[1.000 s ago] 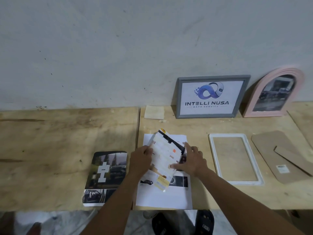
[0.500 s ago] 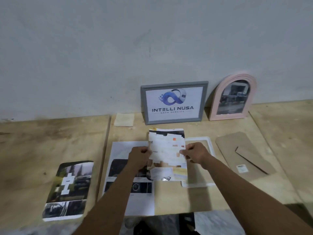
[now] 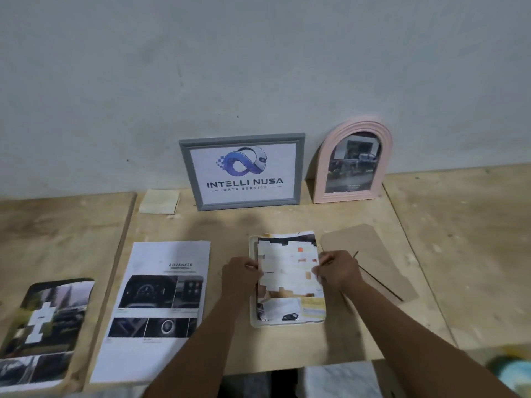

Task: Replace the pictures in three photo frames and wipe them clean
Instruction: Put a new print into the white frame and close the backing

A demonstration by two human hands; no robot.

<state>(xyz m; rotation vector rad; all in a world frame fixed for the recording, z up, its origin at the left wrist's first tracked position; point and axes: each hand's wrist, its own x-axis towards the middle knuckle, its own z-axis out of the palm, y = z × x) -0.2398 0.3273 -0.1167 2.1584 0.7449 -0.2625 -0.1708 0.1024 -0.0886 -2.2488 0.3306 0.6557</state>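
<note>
A printed picture (image 3: 288,275) lies over the white frame (image 3: 253,321) flat on the wooden table (image 3: 201,225); only the frame's left and bottom rim show. My left hand (image 3: 241,272) pinches the picture's left edge and my right hand (image 3: 337,270) pinches its right edge. A grey frame (image 3: 242,170) with a logo print and a pink arched frame (image 3: 352,162) lean against the wall behind. The brown backing board (image 3: 373,248) with its stand lies right of the white frame.
A white printed sheet with car interior photos (image 3: 156,305) lies left of my hands. Further left is a rounded dark picture (image 3: 43,326). A folded pale cloth (image 3: 159,201) sits by the wall beside the grey frame. The table's front edge is near my arms.
Both hands carried the picture from over the white sheet to the right and lowered it onto the white frame. The camera view shifted right as well.
</note>
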